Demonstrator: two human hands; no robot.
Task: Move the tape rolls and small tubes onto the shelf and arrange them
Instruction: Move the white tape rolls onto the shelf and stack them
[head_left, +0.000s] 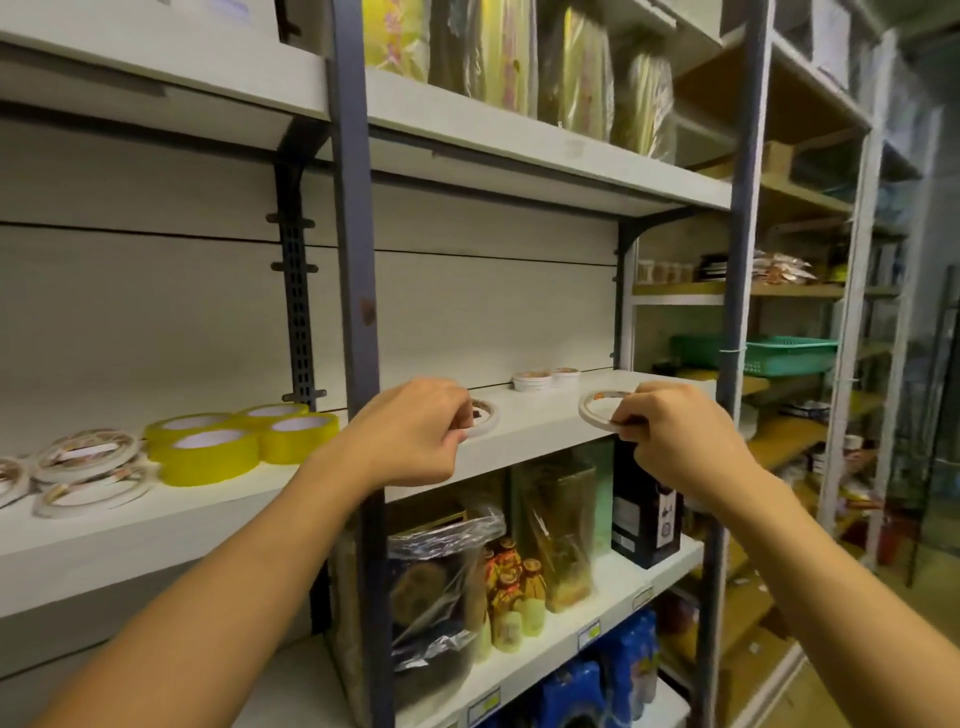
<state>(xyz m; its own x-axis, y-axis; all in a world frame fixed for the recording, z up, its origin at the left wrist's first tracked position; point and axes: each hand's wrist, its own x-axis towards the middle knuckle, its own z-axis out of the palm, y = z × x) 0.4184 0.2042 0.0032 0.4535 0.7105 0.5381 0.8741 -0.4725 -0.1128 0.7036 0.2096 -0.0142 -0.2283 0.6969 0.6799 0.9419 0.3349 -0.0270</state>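
Shelf: white, matte, flat board (524, 441) on a grey metal upright (358, 312), and we're reaching up to it with both hands.
Left hand: our left hand (415, 431) has its fingers curled in, pinching the near rim of a small white tape roll (483, 415) that lies flat on the shelf, hole facing up.
Right hand: our right hand (670, 431) pinches the near edge of a wider thin white tape ring (602, 410), also lying about flat, its opening up; can't tell if it's fully resting on the board at the front edge.
Back rolls: two more small white rolls (545, 378) sit flat near the back wall, touching each other, between our hands and further in.
Yellow tape: four glossy yellow rolls (239, 439) clustered flat on the left part of the shelf, cores up.
Thin rolls: a loose pile of skinny white rings (83, 473) just left of the yellow ones, some tilted on each other.
Lower shelf: crinkly clear plastic bags (441, 582) and a dark box (647, 514).
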